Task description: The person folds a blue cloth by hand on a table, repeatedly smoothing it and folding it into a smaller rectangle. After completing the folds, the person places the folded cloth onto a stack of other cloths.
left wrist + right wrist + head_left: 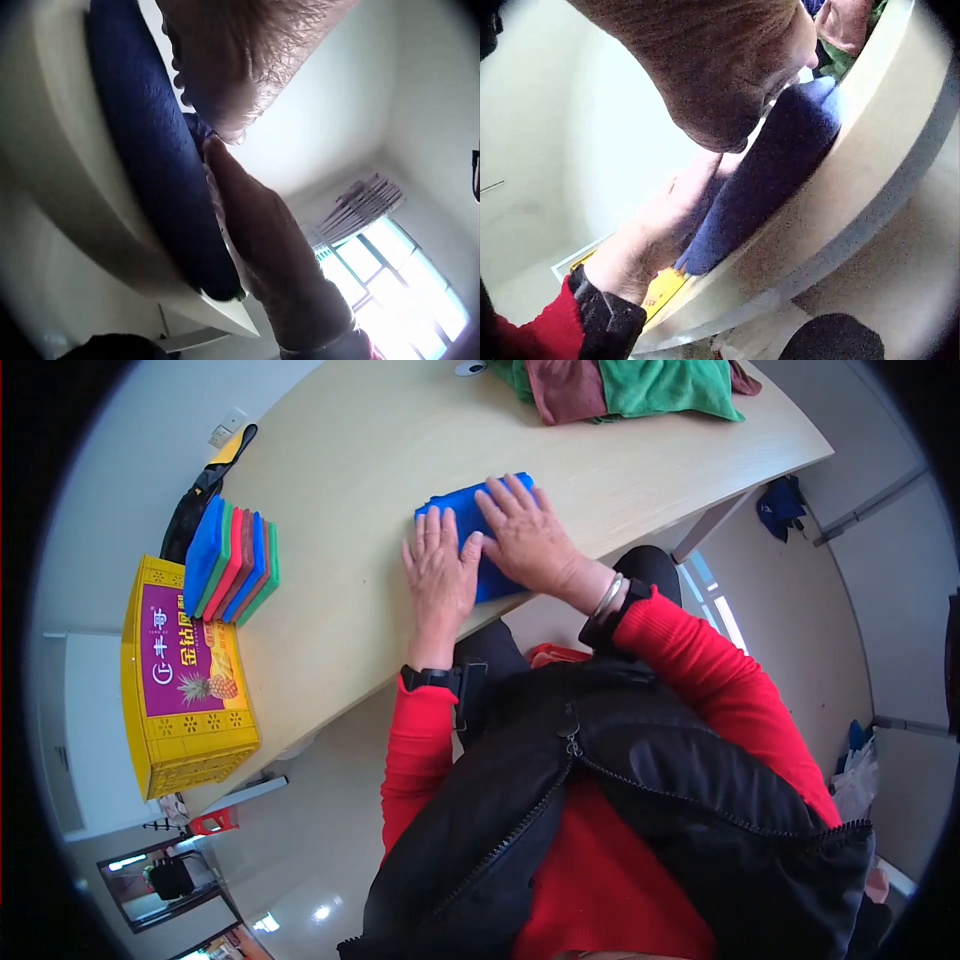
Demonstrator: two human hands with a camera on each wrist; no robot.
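Note:
A folded blue cloth (497, 582) lies at the near edge of the pale table. Both hands rest flat on top of it, fingers straight and pointing away from the body. The left hand (440, 572) covers its left part, and the right hand (533, 540) lies across its upper right. Their thumbs meet near the middle. From the left wrist view, the cloth (154, 142) shows as a thick, rounded fold along the table edge. In the right wrist view, the right palm presses over the same cloth (769, 169), with the left hand (667, 210) beyond it.
Folded cloths in several colours (232, 565) stand stacked by a yellow pineapple box (190, 680) at the left. Loose green and brown cloths (630, 388) lie at the table's far side. The table's near edge (345, 710) runs close to the person's lap.

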